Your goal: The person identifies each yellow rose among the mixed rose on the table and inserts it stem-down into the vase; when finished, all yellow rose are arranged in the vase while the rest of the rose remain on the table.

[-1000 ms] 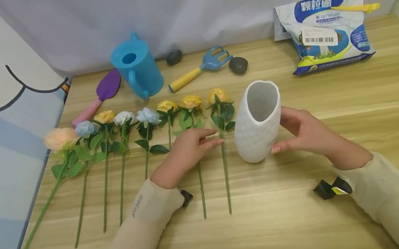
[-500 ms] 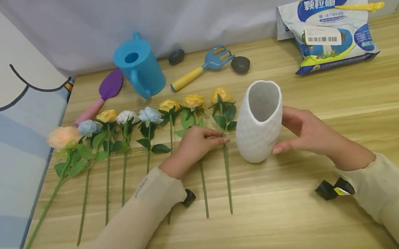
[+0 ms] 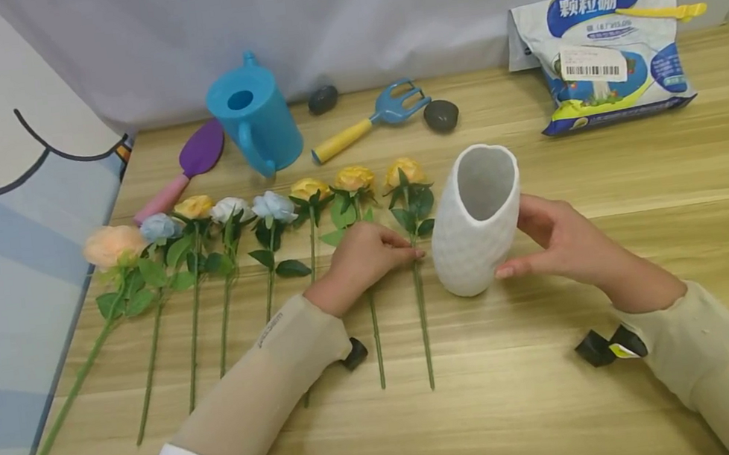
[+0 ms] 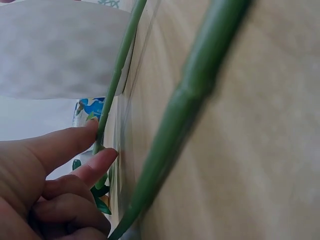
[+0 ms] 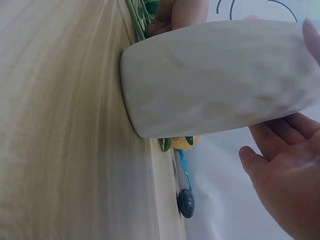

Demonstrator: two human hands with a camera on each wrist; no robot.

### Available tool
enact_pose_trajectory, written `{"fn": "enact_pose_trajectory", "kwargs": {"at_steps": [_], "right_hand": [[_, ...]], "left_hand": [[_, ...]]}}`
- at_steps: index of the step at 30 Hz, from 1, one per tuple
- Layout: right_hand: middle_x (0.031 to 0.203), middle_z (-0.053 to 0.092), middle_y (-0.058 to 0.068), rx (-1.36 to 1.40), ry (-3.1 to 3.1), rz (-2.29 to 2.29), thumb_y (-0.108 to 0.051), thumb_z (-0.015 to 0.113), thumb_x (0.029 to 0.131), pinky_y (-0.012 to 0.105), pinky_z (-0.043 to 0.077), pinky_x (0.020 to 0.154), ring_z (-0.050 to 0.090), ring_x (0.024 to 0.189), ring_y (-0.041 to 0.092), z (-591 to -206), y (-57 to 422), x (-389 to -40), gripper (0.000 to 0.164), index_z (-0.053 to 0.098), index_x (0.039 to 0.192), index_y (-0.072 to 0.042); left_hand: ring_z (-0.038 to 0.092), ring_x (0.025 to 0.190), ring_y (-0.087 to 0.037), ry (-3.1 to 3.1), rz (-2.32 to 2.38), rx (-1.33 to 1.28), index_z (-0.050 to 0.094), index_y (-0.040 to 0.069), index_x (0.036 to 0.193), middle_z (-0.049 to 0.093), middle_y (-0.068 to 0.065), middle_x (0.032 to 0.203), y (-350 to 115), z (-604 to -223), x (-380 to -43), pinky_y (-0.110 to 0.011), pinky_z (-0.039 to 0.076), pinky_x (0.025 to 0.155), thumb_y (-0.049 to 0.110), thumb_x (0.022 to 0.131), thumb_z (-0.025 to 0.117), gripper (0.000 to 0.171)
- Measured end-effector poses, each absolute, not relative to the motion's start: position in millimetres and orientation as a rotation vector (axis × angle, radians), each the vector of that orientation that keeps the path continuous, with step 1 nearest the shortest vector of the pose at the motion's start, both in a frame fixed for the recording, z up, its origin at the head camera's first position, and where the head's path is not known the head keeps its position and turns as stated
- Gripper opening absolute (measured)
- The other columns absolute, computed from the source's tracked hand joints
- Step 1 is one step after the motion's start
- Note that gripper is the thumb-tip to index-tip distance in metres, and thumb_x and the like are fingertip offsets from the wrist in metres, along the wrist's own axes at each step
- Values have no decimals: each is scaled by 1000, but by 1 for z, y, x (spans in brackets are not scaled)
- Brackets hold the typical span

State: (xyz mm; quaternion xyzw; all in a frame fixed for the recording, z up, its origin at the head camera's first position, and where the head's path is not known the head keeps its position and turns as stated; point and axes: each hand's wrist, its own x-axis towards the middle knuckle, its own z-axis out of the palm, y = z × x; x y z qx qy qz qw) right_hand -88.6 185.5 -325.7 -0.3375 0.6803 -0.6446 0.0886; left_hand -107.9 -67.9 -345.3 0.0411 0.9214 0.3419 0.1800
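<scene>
The left hand (image 3: 368, 257) pinches the stem of the yellow rose (image 3: 403, 175) lying just left of the white vase (image 3: 475, 218), fingertips (image 4: 102, 157) closing on it. The right hand (image 3: 558, 243) cups the vase's right side, thumb low, steadying it on the counter (image 3: 602, 178); it seems slightly tilted. A firmer pinch mid-stem would lift the rose cleanly. Further left of the vase lie more roses (image 3: 268, 212), close enough to snag leaves; behind it are a watering can (image 3: 254, 124), rake (image 3: 368, 118) and bag (image 3: 608, 57).

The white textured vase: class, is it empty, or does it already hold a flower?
Empty. The head view looks into the white textured vase and shows only its bare inner wall; every flower lies on the wooden table.
</scene>
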Motion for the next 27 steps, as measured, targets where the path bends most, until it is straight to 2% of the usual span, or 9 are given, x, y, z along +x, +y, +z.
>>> {"fn": "enact_pose_trajectory", "kwargs": {"at_steps": [10, 21, 27], "right_hand": [[118, 59, -3, -952, 2032, -1936, 13, 76, 64, 21, 29, 102, 47, 117, 11, -327, 184, -88, 63, 57, 122, -6], [119, 58, -4, -952, 2012, -1946, 12, 76, 66, 21, 29, 101, 46, 118, 12, -328, 184, -88, 63, 57, 122, -10], [121, 57, -3, -958, 2022, -1931, 12, 76, 66, 21, 29, 102, 45, 119, 12, -328, 184, -88, 63, 56, 124, -5]], "left_hand": [[59, 77, -9, 2610, 984, 66, 77, 18, 82, 68, 6, 87, -68, -344, -108, -25, 46, 64, 38, 80, 72, 20], [56, 85, -15, 2492, 1296, -80, 75, 10, 88, 67, 0, 96, -71, -341, -107, -27, 44, 68, 28, 83, 70, 19], [55, 97, -15, 2376, 1602, -156, 73, 8, 93, 67, 0, 100, -75, -320, -103, -32, 44, 81, 28, 83, 70, 22]]}}
